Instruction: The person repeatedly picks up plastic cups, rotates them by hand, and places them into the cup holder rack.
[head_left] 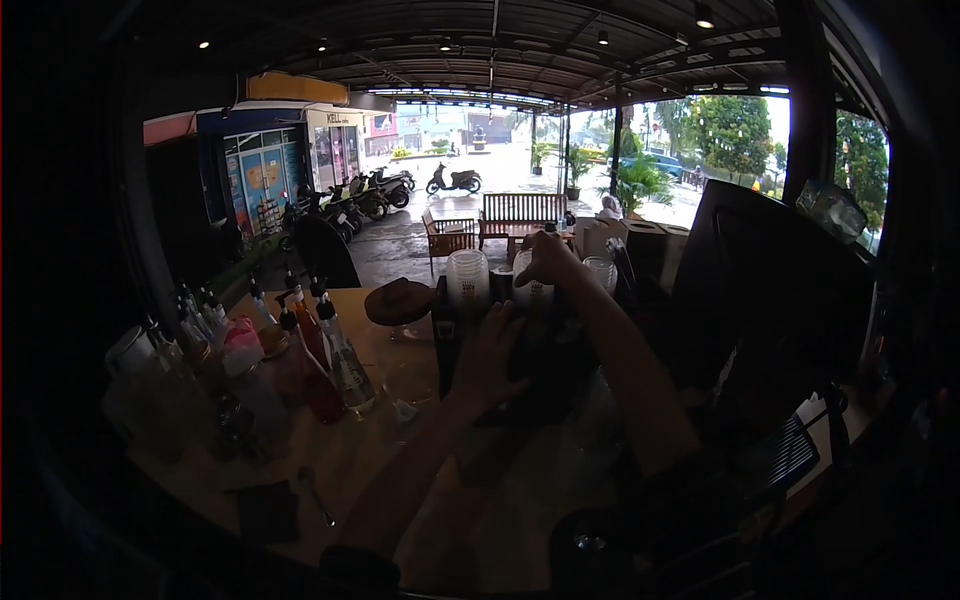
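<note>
My right hand (550, 262) reaches forward and curls over the top of the middle stack of clear plastic cups (533, 291). Its thumb points down along the near side of that stack. My left hand (488, 356) is lower and nearer, in front of a dark holder (452, 325), with its fingers stretched and the thumb apart; I see nothing in it. Beside the right hand, another stack of printed plastic cups (467, 277) stands to the left. A shorter stack of clear cups (600, 272) is on the right, partly behind my forearm.
Several pump bottles (345, 365) crowd the counter's left side. A brown round lid (400, 300) lies beyond them, and a spoon (316, 497) nearer me. A large dark monitor (775, 290) blocks the right. Benches (523, 215) and motorbikes stand outside.
</note>
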